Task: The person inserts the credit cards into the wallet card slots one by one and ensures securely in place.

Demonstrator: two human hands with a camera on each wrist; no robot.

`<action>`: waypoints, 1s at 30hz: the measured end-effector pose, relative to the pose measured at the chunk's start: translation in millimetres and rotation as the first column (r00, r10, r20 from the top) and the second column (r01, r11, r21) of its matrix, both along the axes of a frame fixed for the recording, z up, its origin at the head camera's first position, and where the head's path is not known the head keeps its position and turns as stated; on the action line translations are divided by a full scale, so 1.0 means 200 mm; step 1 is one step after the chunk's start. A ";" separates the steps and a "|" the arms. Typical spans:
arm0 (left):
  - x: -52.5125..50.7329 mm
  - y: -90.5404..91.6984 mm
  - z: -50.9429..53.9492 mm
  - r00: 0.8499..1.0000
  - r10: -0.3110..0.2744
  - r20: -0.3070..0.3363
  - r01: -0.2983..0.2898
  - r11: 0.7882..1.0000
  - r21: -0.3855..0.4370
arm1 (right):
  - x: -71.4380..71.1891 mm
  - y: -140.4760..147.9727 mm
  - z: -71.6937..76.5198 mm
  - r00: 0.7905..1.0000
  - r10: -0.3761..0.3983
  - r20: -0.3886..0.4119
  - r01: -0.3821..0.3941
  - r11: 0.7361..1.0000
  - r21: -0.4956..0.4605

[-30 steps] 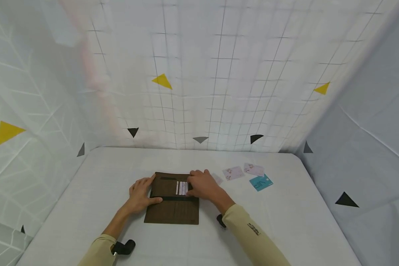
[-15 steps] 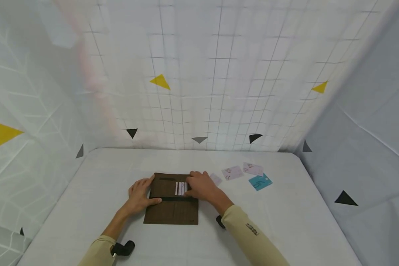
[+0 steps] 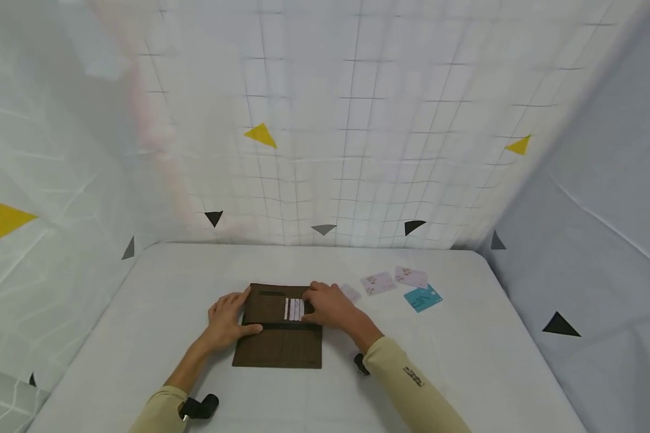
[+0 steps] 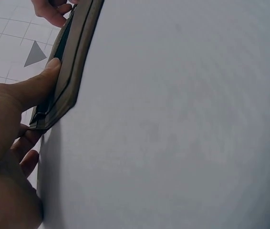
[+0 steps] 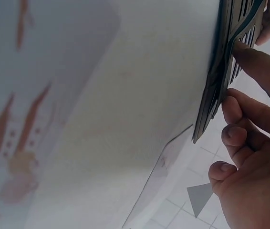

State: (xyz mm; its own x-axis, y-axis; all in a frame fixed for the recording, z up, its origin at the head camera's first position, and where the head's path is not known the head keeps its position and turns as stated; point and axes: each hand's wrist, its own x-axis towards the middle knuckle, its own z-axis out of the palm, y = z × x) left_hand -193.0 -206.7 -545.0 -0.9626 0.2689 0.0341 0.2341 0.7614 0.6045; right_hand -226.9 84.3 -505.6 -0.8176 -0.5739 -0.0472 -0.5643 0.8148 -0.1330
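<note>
A brown bifold wallet lies unfolded on the white table. Several pale cards show their edges in the slots of its upper half. My left hand grips the wallet's left edge, the thumb near the fold; in the left wrist view that thumb presses on the wallet and the other fingers are around its edge. At the right edge, my right hand pinches the wallet between thumb and forefinger beside the card slots, the other fingers curled. Whether a card is also between those fingertips is hidden.
Right of the wallet lie pink-and-white cards, one partly behind my right hand, another overlapping a teal card. White gridded sheeting rises behind the table, with grey sheeting on the right.
</note>
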 end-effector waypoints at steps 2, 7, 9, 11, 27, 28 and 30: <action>0.00 -0.01 -0.01 1.000 0.003 0.001 -0.003 1.000 0.004 | 0.00 -0.01 -0.01 1.000 -0.001 -0.004 0.001 1.000 0.007; 0.00 -0.01 -0.01 1.000 0.002 0.010 -0.002 1.000 0.015 | 0.01 -0.02 -0.01 1.000 -0.006 -0.015 0.006 1.000 0.011; 0.01 -0.01 -0.01 1.000 0.003 0.014 -0.003 1.000 0.013 | 0.01 -0.02 -0.01 1.000 -0.004 -0.017 0.004 1.000 0.007; 0.01 -0.01 0.00 1.000 0.003 0.019 -0.003 1.000 0.013 | 0.01 -0.02 -0.01 1.000 -0.005 -0.013 0.005 1.000 -0.001; -0.01 -0.01 0.00 1.000 -0.012 0.025 0.012 1.000 -0.008 | 0.01 0.10 -0.01 0.999 -0.016 0.049 0.021 0.995 -0.102; -0.01 -0.01 0.00 1.000 -0.013 0.023 0.013 1.000 -0.007 | 0.01 0.12 -0.01 0.999 -0.016 0.052 0.021 0.994 -0.107; 0.00 -0.01 0.00 1.000 -0.015 0.019 0.015 1.000 -0.004 | 0.01 0.15 0.00 0.998 -0.020 0.064 0.028 0.992 -0.120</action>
State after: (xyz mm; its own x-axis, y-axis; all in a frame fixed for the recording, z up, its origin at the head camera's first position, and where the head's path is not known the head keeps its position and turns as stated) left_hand -194.0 -209.3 -544.8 -0.9590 0.2830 0.0147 0.2337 0.7604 0.6060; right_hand -225.3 115.1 -505.5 -0.8289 -0.5585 -0.0301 -0.5321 0.8040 -0.2656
